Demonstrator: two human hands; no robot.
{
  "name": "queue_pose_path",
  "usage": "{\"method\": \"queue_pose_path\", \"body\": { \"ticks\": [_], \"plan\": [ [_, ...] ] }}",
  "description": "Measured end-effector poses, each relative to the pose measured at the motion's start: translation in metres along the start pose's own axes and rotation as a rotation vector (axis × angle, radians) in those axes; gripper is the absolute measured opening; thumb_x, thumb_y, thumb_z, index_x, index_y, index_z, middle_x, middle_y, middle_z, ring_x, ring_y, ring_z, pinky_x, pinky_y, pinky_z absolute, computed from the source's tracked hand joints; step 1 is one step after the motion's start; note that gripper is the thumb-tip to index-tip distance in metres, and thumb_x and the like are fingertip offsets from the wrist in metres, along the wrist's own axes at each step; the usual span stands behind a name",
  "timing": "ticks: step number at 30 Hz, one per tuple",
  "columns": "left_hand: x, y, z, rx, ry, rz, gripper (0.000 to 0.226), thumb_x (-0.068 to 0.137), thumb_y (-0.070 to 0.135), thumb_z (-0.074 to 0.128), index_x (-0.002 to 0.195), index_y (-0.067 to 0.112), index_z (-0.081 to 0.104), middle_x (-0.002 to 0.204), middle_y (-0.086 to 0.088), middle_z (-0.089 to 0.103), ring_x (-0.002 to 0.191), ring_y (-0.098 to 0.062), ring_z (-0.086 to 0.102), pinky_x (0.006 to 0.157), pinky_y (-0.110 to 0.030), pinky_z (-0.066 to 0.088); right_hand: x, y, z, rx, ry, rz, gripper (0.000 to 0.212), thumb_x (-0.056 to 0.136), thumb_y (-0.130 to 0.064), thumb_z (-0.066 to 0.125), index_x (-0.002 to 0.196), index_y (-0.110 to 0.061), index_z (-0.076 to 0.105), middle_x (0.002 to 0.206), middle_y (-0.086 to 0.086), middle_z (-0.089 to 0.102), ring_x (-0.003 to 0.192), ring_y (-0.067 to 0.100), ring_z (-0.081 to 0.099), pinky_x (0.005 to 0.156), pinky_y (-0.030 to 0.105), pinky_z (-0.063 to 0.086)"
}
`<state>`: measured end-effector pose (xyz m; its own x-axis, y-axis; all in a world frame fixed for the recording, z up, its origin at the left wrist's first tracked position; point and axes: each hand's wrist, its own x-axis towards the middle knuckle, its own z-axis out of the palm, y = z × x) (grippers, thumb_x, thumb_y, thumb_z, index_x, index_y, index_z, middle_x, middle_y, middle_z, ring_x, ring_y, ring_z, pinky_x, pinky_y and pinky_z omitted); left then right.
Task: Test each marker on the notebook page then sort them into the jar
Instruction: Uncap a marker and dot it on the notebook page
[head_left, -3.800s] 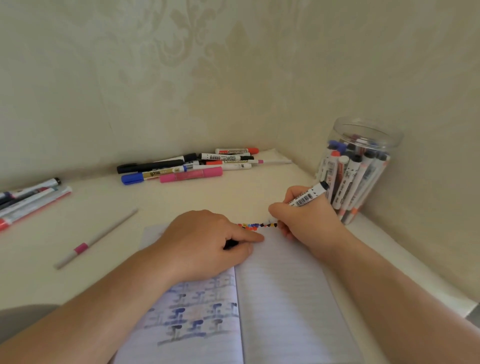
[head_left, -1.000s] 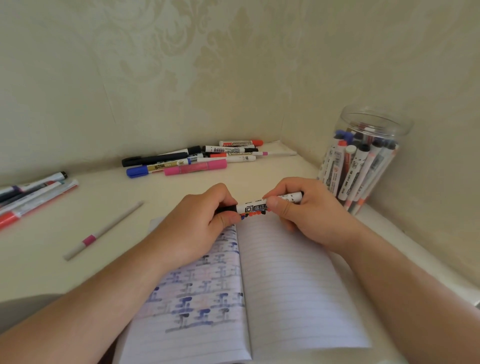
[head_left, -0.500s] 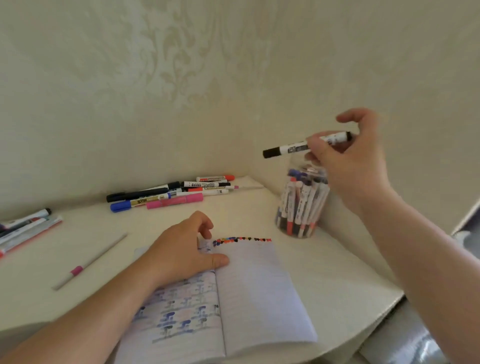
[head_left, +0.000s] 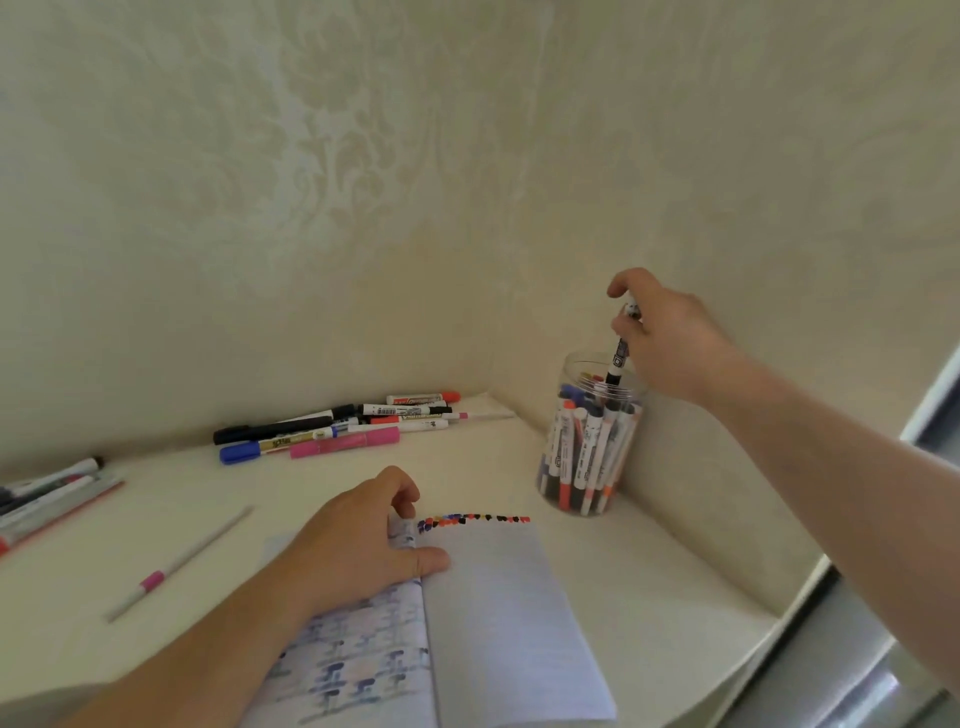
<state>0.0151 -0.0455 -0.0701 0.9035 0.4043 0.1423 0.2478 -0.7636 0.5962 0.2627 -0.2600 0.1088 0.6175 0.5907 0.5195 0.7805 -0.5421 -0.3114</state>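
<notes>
Right hand (head_left: 670, 343) pinches a marker (head_left: 617, 358) cap-down over the jar (head_left: 589, 441) in the table's back-right corner. Jar is packed; marker could jam or tip it. Left hand (head_left: 353, 545) presses the notebook (head_left: 509, 623), fingers relaxed.

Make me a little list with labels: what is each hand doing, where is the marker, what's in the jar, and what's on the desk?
right hand: holds a marker upright, black cap down, its tip inside the jar mouth
left hand: rests on the notebook
jar: clear, no lid, packed with markers
notebook: open, a row of colour dots along the top of the right page
desk: pile of markers by the wall, more at the left edge, one thin pen alone
</notes>
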Motion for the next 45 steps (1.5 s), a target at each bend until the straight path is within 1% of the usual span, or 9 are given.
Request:
{"method": "queue_pose_path", "body": {
  "ticks": [6,12,21,24,30,33,39,42,45],
  "plan": [
    [0.002,-0.003,0.002,0.007,-0.008,0.0,0.066,0.065,0.078,0.076,0.111,0.044,0.044,0.108,0.025,0.058,0.085,-0.001,0.057,0.069,-0.019,0.043,0.006,0.001,-0.004,-0.139,-0.109,0.031,0.032,0.107,-0.019,0.049,0.138,-0.027,0.046,0.106,0.01,0.063,0.088,0.028,0.061,0.075,0.036,0.048],
    [0.004,-0.005,0.004,0.005,-0.003,0.007,0.064,0.066,0.077,0.077,0.11,0.044,0.045,0.108,0.026,0.058,0.086,-0.001,0.057,0.069,-0.019,0.045,0.001,0.011,0.001,0.031,-0.078,0.119,0.023,0.102,-0.027,0.061,0.119,-0.041,0.055,0.109,0.003,0.064,0.085,0.021,0.068,0.071,0.034,0.055],
    [0.003,-0.006,0.004,-0.009,-0.006,0.015,0.062,0.068,0.074,0.078,0.11,0.043,0.045,0.109,0.025,0.057,0.087,-0.001,0.056,0.069,-0.018,0.042,-0.012,0.008,0.007,-0.2,-0.205,0.124,0.052,0.108,-0.054,0.037,0.152,-0.025,0.043,0.134,0.015,0.066,0.105,0.029,0.058,0.084,0.035,0.045],
    [0.004,-0.006,0.004,-0.006,-0.002,0.016,0.063,0.068,0.074,0.078,0.111,0.043,0.045,0.109,0.025,0.058,0.086,-0.001,0.056,0.068,-0.017,0.042,-0.018,0.004,0.01,-0.082,-0.221,0.12,0.066,0.102,-0.061,0.049,0.158,-0.028,0.037,0.151,0.005,0.055,0.128,0.028,0.057,0.098,0.036,0.045],
    [0.005,-0.007,0.005,-0.025,-0.006,0.021,0.066,0.067,0.075,0.078,0.115,0.045,0.045,0.11,0.025,0.057,0.087,0.0,0.056,0.069,-0.017,0.042,-0.032,0.004,0.015,0.039,-0.054,0.146,0.096,0.075,-0.058,0.084,0.154,-0.033,0.035,0.15,-0.004,0.049,0.126,0.017,0.053,0.098,0.035,0.047],
    [0.005,-0.008,0.006,-0.025,-0.001,0.02,0.066,0.067,0.074,0.079,0.116,0.046,0.045,0.111,0.026,0.057,0.087,0.001,0.057,0.069,-0.016,0.042,-0.028,-0.008,0.009,0.04,-0.205,0.122,0.105,0.074,-0.056,0.082,0.157,-0.049,0.018,0.144,-0.002,0.052,0.119,0.021,0.059,0.095,0.039,0.052],
    [0.006,-0.009,0.007,-0.014,0.002,0.024,0.068,0.065,0.077,0.077,0.117,0.049,0.043,0.11,0.027,0.057,0.085,0.0,0.058,0.07,-0.018,0.043,-0.009,-0.031,-0.023,-0.199,-0.517,0.119,0.1,0.073,-0.063,0.082,0.155,-0.054,0.027,0.128,-0.013,0.064,0.115,0.016,0.06,0.096,0.036,0.048],
    [0.007,-0.01,0.007,-0.014,-0.006,0.023,0.069,0.065,0.077,0.077,0.117,0.05,0.042,0.11,0.027,0.056,0.085,0.0,0.058,0.069,-0.018,0.043,-0.007,-0.019,-0.02,-0.083,-0.461,0.167,0.069,0.077,-0.068,0.078,0.138,-0.043,0.055,0.125,-0.009,0.066,0.109,0.014,0.064,0.102,0.042,0.052],
    [0.007,-0.01,0.007,-0.015,-0.011,0.022,0.07,0.065,0.079,0.076,0.118,0.049,0.042,0.11,0.027,0.056,0.084,-0.001,0.057,0.069,-0.018,0.042,-0.01,-0.004,-0.02,-0.084,-0.362,0.223,0.036,0.086,-0.058,0.077,0.105,-0.029,0.068,0.104,0.0,0.071,0.089,0.02,0.069,0.084,0.044,0.06]
  ]
}}
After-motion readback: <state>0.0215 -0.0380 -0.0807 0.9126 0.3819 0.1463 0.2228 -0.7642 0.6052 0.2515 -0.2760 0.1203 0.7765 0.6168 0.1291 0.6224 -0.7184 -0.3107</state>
